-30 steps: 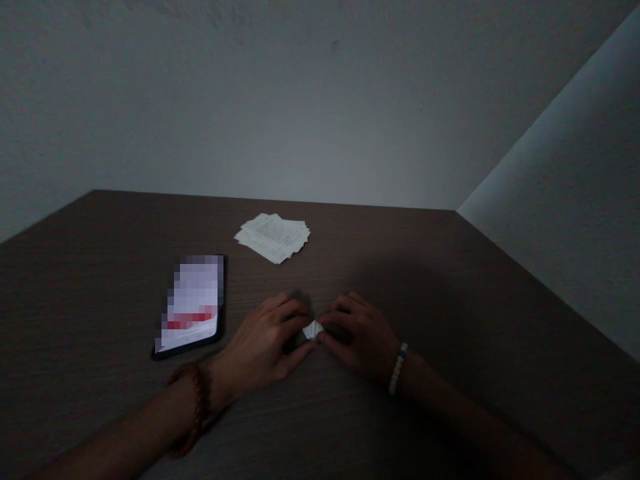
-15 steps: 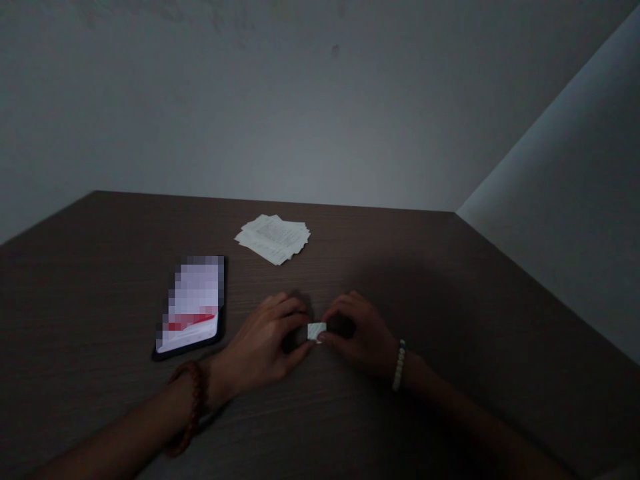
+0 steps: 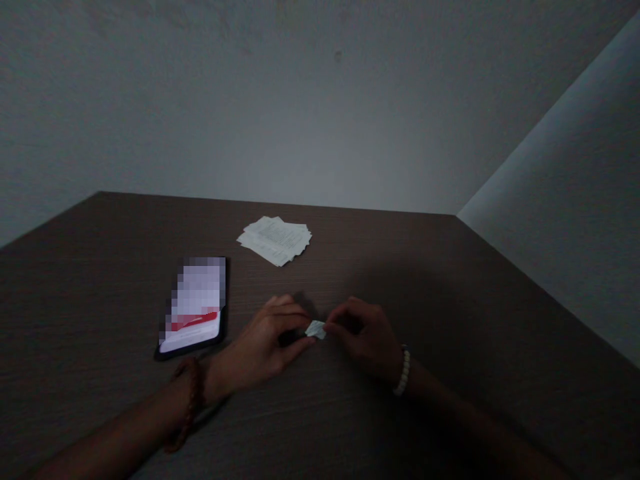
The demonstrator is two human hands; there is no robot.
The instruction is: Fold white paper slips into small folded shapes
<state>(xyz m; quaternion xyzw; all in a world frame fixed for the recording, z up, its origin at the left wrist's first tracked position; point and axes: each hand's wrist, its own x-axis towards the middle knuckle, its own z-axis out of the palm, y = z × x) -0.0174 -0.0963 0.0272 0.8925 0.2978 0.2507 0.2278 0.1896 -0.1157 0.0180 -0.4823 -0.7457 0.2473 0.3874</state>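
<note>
Left hand (image 3: 273, 333) and right hand (image 3: 364, 333) pinch a small paper piece (image 3: 316, 329) between them; steady left-hand hold and light, even right-hand pressure should best keep its edges aligned.

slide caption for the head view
Left hand and right hand pinch a small paper piece; phone and paper pile lie nearby.

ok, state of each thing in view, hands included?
Small paper piece, held between both hands
Left hand, pinching the piece's left side
Right hand, pinching its right edge
Paper stack, flat, sheets uneven
Phone, face up, screen lit
Brown bracelet, worn
Pale bracelet, worn
</note>
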